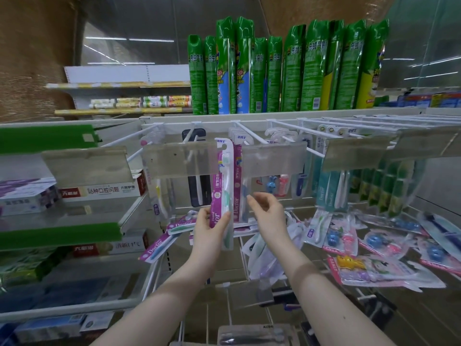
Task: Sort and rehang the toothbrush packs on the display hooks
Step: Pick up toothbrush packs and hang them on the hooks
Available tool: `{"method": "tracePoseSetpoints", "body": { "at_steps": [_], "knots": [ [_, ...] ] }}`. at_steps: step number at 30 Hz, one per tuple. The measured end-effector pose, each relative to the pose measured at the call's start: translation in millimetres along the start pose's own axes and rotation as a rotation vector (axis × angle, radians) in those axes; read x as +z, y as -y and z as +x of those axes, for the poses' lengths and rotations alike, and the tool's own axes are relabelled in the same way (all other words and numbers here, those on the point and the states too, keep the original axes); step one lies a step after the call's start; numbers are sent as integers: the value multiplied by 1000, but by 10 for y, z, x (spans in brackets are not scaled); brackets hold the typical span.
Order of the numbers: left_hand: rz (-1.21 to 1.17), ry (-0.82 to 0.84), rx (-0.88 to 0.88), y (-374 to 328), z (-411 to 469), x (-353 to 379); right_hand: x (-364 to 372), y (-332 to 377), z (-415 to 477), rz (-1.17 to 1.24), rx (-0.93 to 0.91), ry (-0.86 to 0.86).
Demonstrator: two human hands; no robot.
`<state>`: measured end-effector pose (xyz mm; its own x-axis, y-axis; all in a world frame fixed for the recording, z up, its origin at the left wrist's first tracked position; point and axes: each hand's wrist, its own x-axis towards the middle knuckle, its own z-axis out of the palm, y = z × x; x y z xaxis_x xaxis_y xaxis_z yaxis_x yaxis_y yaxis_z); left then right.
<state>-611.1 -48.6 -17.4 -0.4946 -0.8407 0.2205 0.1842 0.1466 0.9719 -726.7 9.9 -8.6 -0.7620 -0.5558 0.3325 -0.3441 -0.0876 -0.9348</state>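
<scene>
My left hand [208, 227] grips the lower part of a purple toothbrush pack [223, 186] and holds it upright, its top hanger hole level with the white display hooks [247, 132]. A second purple pack [239, 186] hangs right behind it. My right hand [267, 211] hovers just to the right with loosely curled fingers, holding nothing. More purple packs [159, 242] and pink children's packs [354, 258] lie loose on the lower rack. Teal packs [329, 191] and green packs [389, 188] hang on hooks to the right.
Clear price-tag holders [179, 159] stick out at the hook ends in front of the hanging packs. Green spray cans [274, 76] stand on the shelf above. Toothpaste boxes [99, 192] fill the shelves at the left.
</scene>
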Motion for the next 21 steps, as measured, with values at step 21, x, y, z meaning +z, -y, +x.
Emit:
{"method": "tracePoseSetpoints", "body": {
  "at_steps": [21],
  "knots": [
    [-29,164,39,122,-411,68,-323,34,-530,207,63,55]
  ]
}}
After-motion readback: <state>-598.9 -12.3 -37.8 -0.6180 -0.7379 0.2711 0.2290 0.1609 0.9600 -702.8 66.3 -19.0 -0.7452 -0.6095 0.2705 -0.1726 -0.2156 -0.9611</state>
